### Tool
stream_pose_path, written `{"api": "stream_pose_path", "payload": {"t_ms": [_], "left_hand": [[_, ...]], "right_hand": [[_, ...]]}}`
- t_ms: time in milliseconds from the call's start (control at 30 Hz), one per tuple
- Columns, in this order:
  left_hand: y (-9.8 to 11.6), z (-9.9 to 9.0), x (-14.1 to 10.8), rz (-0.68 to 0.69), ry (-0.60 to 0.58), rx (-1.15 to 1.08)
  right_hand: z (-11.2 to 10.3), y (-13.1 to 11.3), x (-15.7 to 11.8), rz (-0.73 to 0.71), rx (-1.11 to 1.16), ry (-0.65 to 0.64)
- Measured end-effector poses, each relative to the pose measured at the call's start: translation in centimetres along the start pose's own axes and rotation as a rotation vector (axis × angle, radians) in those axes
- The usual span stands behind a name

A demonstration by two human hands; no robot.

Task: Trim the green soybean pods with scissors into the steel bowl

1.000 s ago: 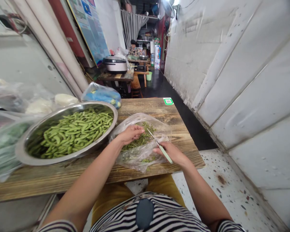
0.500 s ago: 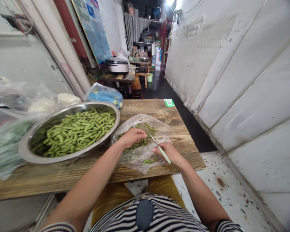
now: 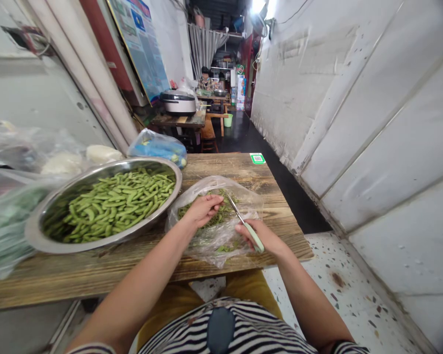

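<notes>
- The person's left hand lies palm down over the heap in the bag, fingers loosely curled and slightly apart; whether it pinches anything between the fingertips I can't tell from here.
- The right hand is closed firmly around the pale green handle of a small knife, its thin metal blade angled up and away over the bag.
- The clear plastic bag lies flattened and crumpled near the table's front edge, just beside the steel bowl and directly under both hands.
- Inside it sits a loose heap of chopped green pods and stems.
- A wide stainless steel bowl, heaped with green soybean pods, sits on the left of the wooden table.
- Behind the bowl lie a plastic bag of something blue and pale lumps in thin plastic.
- A green QR code sticker marks the table's far end.
- Far down the narrow room, a seated person faces this way beyond a rice cooker.
</notes>
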State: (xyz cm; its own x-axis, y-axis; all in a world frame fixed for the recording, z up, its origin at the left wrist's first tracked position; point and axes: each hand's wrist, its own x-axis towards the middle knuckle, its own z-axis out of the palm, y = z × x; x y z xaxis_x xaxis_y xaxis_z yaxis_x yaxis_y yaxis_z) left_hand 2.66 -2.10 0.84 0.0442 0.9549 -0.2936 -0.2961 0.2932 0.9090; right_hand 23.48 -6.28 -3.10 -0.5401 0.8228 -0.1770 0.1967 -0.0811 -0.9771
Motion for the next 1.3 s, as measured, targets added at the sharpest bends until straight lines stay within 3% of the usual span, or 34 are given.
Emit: {"api": "stream_pose_path", "payload": {"t_ms": [300,633,733,900,967,1067,1100,1167,1200,1233,1300], "left_hand": [[-0.7,0.8,-0.7,0.039,0.07,-0.027],[-0.5,1.3,-1.3,0.037,0.059,0.006],[-0.1,1.6,-3.2,0.049,0.072,0.031],[2.9,0.1,-10.2,0.133,0.018,0.121],[5.2,-1.8,-12.1,0.394,0.195,0.177],[9.2,-6.3,-12.4,0.929,0.822,0.491],[10.3,-7.9,-12.1,0.955,1.026,0.724],[11.5,-10.3,-11.3,0.727,1.054,1.191],[11.5,-10.8,-11.1,0.692,1.05,1.337],[11.0,-10.8,-10.9,0.726,1.042,1.428],[8.6,-9.3,-10.6,1.02,1.039,1.476]], "right_hand": [[0.0,-0.7,-0.1,0.002,0.011,0.0],[0.1,-0.8,-0.3,0.012,0.087,-0.005],[-0.1,-0.9,-0.3,0.037,0.11,0.02],[-0.8,-0.6,-0.6,0.102,0.108,0.054],[-1.0,-0.4,-0.7,0.106,0.084,0.052],[-1.0,-0.2,-0.7,0.094,0.066,0.053],[-1.0,-0.2,-0.7,0.091,0.064,0.047],[-0.9,-0.2,-0.7,0.078,0.059,0.032],[-0.8,-0.2,-0.7,0.073,0.057,0.029],[-0.8,-0.2,-0.7,0.07,0.054,0.03],[-0.8,-0.3,-0.8,0.069,0.049,0.041]]}}
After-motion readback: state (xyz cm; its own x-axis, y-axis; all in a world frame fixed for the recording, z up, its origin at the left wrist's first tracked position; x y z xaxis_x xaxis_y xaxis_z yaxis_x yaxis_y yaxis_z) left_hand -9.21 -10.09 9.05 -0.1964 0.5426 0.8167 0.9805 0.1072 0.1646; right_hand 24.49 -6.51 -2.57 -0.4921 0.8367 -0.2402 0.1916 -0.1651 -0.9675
